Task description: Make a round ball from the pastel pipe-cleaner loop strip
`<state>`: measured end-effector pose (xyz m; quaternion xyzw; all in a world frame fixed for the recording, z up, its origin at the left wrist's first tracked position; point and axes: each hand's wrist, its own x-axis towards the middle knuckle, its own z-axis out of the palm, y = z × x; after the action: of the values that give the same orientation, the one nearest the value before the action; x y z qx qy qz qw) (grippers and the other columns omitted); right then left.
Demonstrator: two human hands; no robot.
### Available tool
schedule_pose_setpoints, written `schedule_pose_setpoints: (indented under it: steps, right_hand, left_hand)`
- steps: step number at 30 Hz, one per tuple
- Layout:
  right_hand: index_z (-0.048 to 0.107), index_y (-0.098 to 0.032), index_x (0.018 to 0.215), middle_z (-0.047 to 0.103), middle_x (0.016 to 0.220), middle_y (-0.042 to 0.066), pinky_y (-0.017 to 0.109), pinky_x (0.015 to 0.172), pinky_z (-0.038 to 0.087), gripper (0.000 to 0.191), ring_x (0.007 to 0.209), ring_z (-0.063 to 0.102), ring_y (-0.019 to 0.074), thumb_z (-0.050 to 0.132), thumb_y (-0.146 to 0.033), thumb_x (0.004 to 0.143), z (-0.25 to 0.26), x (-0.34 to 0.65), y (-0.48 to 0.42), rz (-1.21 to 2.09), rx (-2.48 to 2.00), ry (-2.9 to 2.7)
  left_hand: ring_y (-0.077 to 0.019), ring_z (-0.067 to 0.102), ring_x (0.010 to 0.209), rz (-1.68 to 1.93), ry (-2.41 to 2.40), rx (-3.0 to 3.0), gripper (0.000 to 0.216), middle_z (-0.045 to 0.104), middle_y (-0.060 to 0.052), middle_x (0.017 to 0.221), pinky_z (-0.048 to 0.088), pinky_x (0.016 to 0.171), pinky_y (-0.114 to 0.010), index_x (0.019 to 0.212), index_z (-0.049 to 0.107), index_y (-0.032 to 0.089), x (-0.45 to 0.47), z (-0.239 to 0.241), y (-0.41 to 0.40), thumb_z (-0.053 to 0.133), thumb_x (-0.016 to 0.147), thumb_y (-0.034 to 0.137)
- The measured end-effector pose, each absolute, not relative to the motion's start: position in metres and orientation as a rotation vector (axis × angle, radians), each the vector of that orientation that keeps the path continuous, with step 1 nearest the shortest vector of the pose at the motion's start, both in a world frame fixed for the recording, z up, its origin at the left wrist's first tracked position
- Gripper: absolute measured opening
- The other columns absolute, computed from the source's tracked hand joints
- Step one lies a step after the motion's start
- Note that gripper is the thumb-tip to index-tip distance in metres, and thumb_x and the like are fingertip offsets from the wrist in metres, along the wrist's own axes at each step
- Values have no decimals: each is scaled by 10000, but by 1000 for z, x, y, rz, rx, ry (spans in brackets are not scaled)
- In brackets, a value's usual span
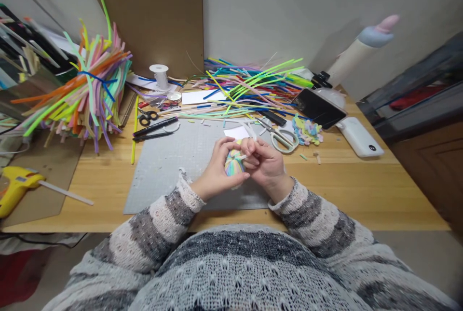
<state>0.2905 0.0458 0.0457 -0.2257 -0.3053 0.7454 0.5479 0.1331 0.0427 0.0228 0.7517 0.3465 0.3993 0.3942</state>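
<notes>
Over the grey cutting mat (162,156), my left hand (216,167) curls around a small round piece in pastel stripes of yellow, blue, pink and green (234,167), which looks made of fuzzy pipe cleaners. My right hand (268,162) is closed in a pinch beside the piece's right side. A thin white strip (250,130) sticks up from between the right fingers; its lower end is hidden. White-handled scissors (284,140) lie just beyond my right hand. Behind the hands lies a white paper (237,132).
Loose pipe cleaners (253,84) heap along the wall. A tied pipe-cleaner bundle (90,84) and yellow glue gun (18,188) are at left. Pens (155,127), black scissors (147,117) and a spool (159,77) lie behind; a phone (320,108) and white power bank (361,137) at right.
</notes>
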Motion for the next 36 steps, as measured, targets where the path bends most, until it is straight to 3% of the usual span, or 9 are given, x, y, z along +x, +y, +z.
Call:
schedule_pose_setpoints:
  steps: [3,6,13,18,24,31,36]
  right_hand:
    - [574,-168,624,425,630,-60,185,370,105,234,419,172,25,733,-323,699,44,294,44,1786,-556,-748]
    - [577,-164,627,455,637,-52,181,377,113,249,423,188,24,747,-331,698,41,296,44,1787,-541,-782]
    - [600,-151,650,455,645,-48,191,391,119,221,432,197,22,752,-297,717,37,295,44,1793,-500,-789]
    - [586,-159,632,407,614,-55,189,394,118,233,418,206,23,745,-312,708,36,292,45,1737,-528,-781]
    - [616,-174,590,374,536,-62,209,391,109,229,400,205,40,765,-336,653,35,289,46,1698,-589,-759]
    - [646,-169,661,562,703,-1,212,430,249,268,484,404,60,734,-406,750,34,288,41,1607,-612,-975]
    - [626,-186,768,666,763,15,188,385,285,284,456,501,66,691,-458,818,39,292,35,1697,-570,-1094]
  left_hand:
    - [-361,221,1467,845,812,2097,783,299,-164,1527,152,1193,-604,1312,428,233,126,29,45,803,667,470]
    - [-349,323,1429,723,845,2227,779,450,-159,1455,94,1188,-637,1325,427,230,122,34,47,788,679,473]
    - [-244,594,1165,709,956,2240,462,658,-50,1212,172,1187,-577,1193,541,230,123,34,50,689,756,249]
    - [-266,506,1288,866,756,1962,437,561,-122,1354,342,1125,-501,1246,546,224,126,23,52,625,859,410]
    - [-249,515,1276,994,837,1835,265,580,-111,1321,357,1112,-483,1125,614,217,134,17,48,567,909,364]
    - [-238,611,1065,1080,1003,2025,129,708,-65,1070,395,1005,-460,931,657,219,125,32,48,624,869,327]
    - [-228,600,1020,1031,1061,2176,136,730,-33,995,332,1001,-461,888,668,230,116,45,46,621,877,357]
